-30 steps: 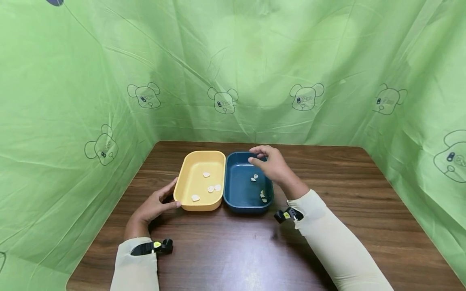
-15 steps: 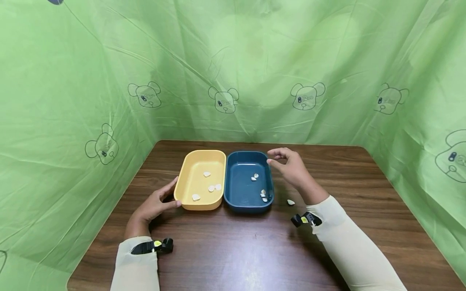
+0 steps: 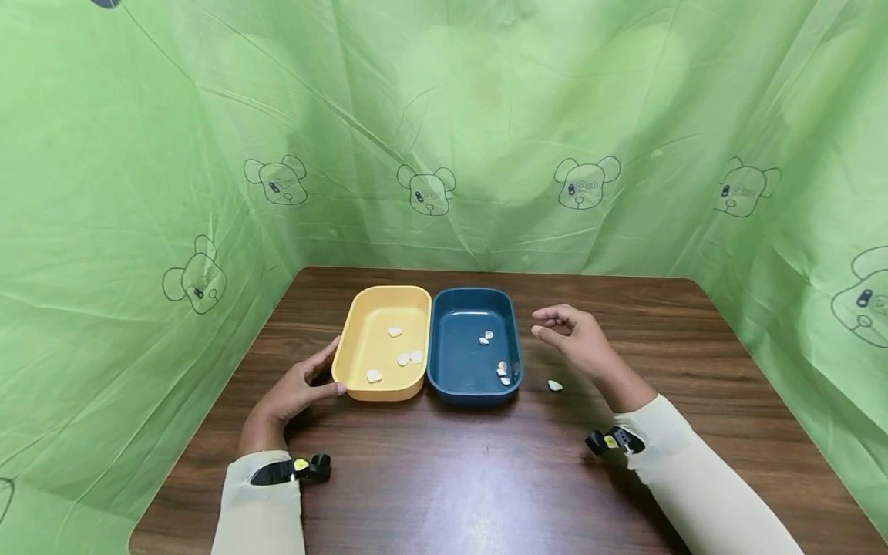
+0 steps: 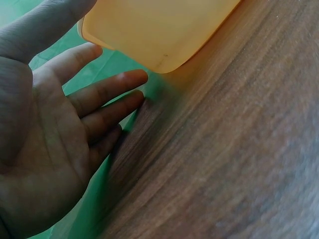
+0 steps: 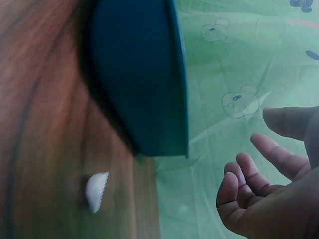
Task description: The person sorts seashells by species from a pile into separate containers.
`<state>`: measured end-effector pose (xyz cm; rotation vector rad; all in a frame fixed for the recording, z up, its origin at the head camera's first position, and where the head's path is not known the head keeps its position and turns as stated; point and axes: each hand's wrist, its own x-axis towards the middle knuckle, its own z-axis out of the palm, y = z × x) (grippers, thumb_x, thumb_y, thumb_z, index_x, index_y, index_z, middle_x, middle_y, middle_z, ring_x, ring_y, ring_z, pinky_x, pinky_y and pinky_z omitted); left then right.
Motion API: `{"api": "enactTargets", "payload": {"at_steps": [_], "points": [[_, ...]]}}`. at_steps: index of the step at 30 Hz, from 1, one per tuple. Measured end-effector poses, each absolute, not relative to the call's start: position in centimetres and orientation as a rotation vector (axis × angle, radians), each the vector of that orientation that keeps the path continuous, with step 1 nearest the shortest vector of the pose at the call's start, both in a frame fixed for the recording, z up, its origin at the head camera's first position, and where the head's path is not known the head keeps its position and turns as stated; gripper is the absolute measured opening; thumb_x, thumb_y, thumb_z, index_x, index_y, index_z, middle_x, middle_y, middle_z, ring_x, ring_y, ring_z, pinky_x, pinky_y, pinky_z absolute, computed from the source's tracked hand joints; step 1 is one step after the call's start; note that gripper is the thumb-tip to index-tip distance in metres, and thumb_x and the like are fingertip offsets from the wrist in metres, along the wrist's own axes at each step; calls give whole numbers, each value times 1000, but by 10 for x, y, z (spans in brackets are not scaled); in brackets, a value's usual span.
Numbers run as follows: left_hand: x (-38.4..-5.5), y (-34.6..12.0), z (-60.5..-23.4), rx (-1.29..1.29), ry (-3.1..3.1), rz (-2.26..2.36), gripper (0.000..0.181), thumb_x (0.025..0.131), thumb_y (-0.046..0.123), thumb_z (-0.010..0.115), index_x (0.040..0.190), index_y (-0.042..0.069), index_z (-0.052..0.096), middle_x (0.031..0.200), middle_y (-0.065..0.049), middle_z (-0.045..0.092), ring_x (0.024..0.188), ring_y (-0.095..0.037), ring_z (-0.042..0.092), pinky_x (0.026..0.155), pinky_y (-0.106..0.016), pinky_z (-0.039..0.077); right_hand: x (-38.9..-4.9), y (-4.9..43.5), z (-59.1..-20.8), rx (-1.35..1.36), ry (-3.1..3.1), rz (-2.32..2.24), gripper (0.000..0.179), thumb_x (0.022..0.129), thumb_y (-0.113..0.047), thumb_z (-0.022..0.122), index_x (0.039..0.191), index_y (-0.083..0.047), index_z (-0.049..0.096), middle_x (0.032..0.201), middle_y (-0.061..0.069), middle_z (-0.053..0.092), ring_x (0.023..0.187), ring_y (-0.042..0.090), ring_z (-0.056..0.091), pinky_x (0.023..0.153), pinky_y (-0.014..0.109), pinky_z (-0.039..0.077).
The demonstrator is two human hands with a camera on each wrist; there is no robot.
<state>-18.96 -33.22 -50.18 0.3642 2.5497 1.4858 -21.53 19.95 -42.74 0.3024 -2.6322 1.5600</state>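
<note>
The left hand (image 3: 294, 395) rests against the left side of a yellow box (image 3: 340, 362), its thumb at the near left corner. Its fingers look fairly straight in the left wrist view. Several white seashells (image 3: 404, 359) lie spread over the floor of that box. A dark blue box (image 3: 461, 316) stands right beside it, with several small shells (image 3: 502, 370) in its right half. To the right of the blue box, the right hand (image 3: 576, 339) hovers above the table, fingers loosely bent and holding nothing. One white shell (image 3: 555, 385) with a ridged edge lies on the wood below it.
Both boxes stand on a dark wooden table (image 3: 430, 462). Green cloth (image 3: 486, 116) printed with bear faces hangs behind and at the sides. Each wrist wears a strapped black camera (image 3: 319, 467).
My right hand has moved right and nearer to me, from over the blue box to beside it. The shell on the table has come into view. My left hand stays put.
</note>
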Motion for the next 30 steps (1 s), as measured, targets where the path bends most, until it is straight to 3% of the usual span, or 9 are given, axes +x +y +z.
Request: {"api": "enactTargets", "payload": {"at_steps": [3,4,5,9,12,24,30], "points": [[-189,-332,-502,365,2550,1486,96,98,21,84,175,26,28,177,-16,35,166,-41,27,129,-65,23,-213,206,-434,287,-2646,1559,33,102,-16,78,131,-1,75,124,24,74,108,17,65,88,22,53],[-189,-333,-502,363,2550,1487,95,98,21,84,175,26,28,177,-16,36,166,-41,27,131,-57,27,-212,208,-436,287,-2650,1562,33,102,-16,78,131,0,75,124,24,74,108,17,65,88,21,53],[-189,-333,-502,366,2551,1487,95,98,21,84,175,26,28,177,-16,36,166,-41,27,131,-56,27,-212,210,-437,286,-2651,1573,33,102,-15,78,130,0,74,123,24,74,107,16,65,88,21,53],[-189,-335,-503,372,2544,1502,96,98,22,85,175,24,28,177,-17,37,166,-41,28,119,-15,33,-211,215,-441,305,-2656,1609,33,101,-13,78,130,3,74,122,25,74,105,14,67,86,18,54],[-189,-334,-503,380,2536,1511,96,98,22,85,175,23,28,177,-18,37,165,-42,27,106,-2,29,-210,220,-444,309,-2675,1593,33,101,-13,79,129,3,74,123,23,75,106,13,66,89,20,52],[-188,-332,-502,374,2519,1535,96,98,21,85,175,23,28,177,-19,34,166,-43,26,108,-2,30,-208,241,-473,366,-2785,1645,39,99,-14,81,130,9,71,110,16,77,97,15,65,76,23,53],[-189,-332,-502,389,2522,1531,96,98,20,84,175,22,28,177,-19,34,165,-43,26,107,-1,29,-210,248,-488,470,-2828,1591,39,99,-14,82,130,7,72,111,18,77,98,16,67,78,25,54]]}}
